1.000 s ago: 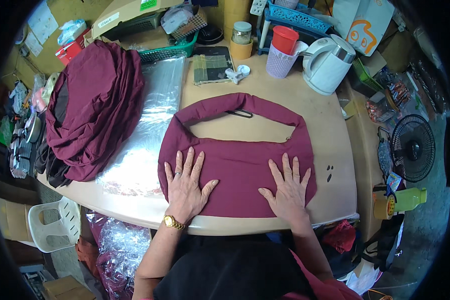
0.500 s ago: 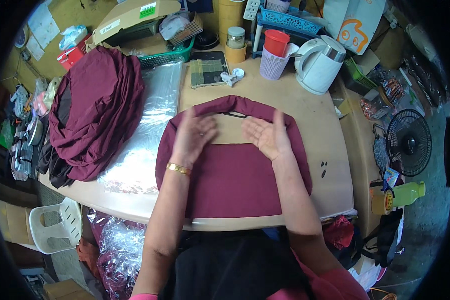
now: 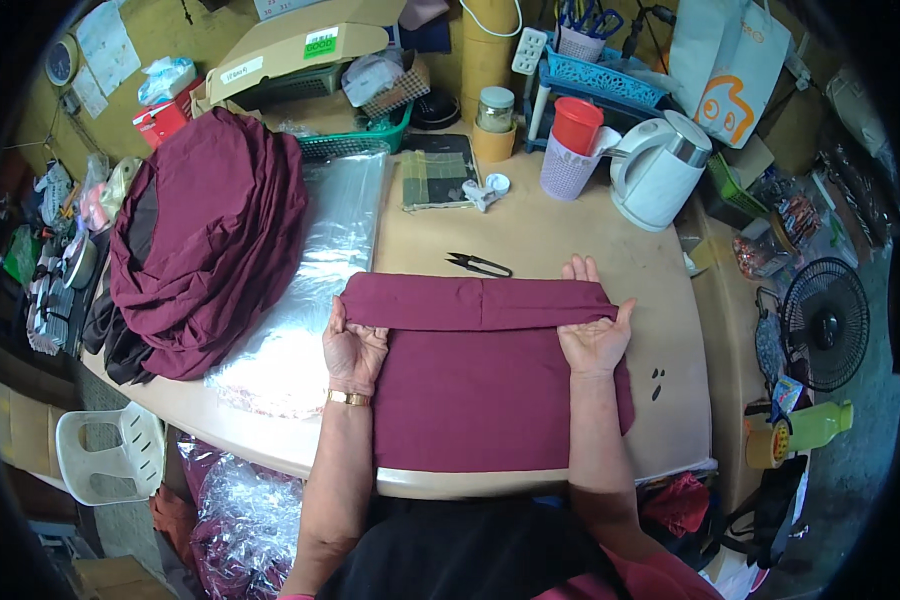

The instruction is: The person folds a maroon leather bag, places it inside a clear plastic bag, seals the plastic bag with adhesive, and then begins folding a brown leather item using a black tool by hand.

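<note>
A folded maroon cloth piece (image 3: 470, 400) lies flat before me, with a long rolled band (image 3: 480, 303) across its far side. The band's left end is in my left hand (image 3: 355, 350), thumb up along the edge and fingers curled beneath. At the other end, my right hand (image 3: 592, 345) is palm up under the band. Its fingertips show beyond the far edge, and its thumb rests by the band's end. Black thread snips (image 3: 480, 265) lie just past the band on the table.
On the left, a heap of maroon cloth (image 3: 210, 240) sits beside a stack of clear plastic bags (image 3: 340, 230). Toward the back right stand a white kettle (image 3: 655, 170) and a lilac cup (image 3: 568, 170). A black fan (image 3: 825, 320) is at far right.
My hands were apart with blurred fingers inside the raised, arched band. Now they hold its ends, and it lies straight and nearer me across the cloth. The snips have come into full view.
</note>
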Tool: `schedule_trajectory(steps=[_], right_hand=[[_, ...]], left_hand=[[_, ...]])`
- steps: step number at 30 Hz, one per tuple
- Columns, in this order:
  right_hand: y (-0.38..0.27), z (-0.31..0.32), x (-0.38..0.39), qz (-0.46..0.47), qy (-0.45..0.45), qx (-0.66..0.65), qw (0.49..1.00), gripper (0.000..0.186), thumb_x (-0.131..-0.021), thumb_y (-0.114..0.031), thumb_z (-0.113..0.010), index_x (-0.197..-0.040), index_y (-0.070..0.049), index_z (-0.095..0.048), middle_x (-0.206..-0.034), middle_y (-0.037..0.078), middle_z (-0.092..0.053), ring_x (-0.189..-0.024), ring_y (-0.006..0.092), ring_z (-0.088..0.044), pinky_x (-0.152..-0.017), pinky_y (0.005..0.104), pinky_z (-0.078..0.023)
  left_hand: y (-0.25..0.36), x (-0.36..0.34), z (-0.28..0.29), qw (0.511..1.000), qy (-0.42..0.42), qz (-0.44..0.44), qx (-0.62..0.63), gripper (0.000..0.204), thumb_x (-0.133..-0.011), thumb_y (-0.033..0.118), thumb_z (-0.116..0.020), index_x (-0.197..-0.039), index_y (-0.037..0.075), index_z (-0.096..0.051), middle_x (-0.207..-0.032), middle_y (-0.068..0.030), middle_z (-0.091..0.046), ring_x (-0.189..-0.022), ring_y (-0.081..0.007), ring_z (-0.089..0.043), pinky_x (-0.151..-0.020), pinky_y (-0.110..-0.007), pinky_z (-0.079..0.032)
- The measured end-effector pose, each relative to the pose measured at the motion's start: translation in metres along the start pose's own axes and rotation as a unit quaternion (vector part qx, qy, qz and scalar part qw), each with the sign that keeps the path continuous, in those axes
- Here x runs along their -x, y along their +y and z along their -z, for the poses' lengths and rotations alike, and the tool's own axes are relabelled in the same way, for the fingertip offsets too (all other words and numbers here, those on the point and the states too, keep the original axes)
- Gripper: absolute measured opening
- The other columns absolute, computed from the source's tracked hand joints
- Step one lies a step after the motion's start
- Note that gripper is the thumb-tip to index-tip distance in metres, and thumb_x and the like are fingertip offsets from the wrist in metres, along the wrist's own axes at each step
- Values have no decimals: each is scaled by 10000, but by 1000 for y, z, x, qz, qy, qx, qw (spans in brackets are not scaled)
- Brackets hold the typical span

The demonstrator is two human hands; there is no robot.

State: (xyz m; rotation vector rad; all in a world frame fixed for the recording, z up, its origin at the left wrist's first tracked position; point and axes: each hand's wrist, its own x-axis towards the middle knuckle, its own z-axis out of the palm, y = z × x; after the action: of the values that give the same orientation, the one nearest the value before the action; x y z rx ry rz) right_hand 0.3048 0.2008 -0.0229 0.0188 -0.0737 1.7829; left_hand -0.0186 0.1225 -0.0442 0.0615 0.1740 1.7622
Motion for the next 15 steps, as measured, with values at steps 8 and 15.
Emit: schedule_trajectory(steps=[8, 15], right_hand=[[12, -13, 0, 30, 55, 71, 996, 896, -949, -701, -408, -1548, -45, -287, -1597, 141, -306, -1448, 336, -327, -1203, 497, -239], [21, -8, -12, 40, 32, 113, 992, 809, -974, -663, -397, -1546, -95, -318, -1574, 204, -319, -1449, 364, -315, -1198, 515, -247]], left_hand=[[5, -8, 8, 990, 4, -44, -133, 328, -998, 243, -613, -1217, 0, -596, -1188, -148, -678, -1103, -246, -668, -950, -393, -582], [-38, -2, -16, 983, -103, 128, -83, 363, -954, 406, -655, -1002, 50, -598, -952, -104, -663, -1065, -279, -631, -1031, -506, -512]])
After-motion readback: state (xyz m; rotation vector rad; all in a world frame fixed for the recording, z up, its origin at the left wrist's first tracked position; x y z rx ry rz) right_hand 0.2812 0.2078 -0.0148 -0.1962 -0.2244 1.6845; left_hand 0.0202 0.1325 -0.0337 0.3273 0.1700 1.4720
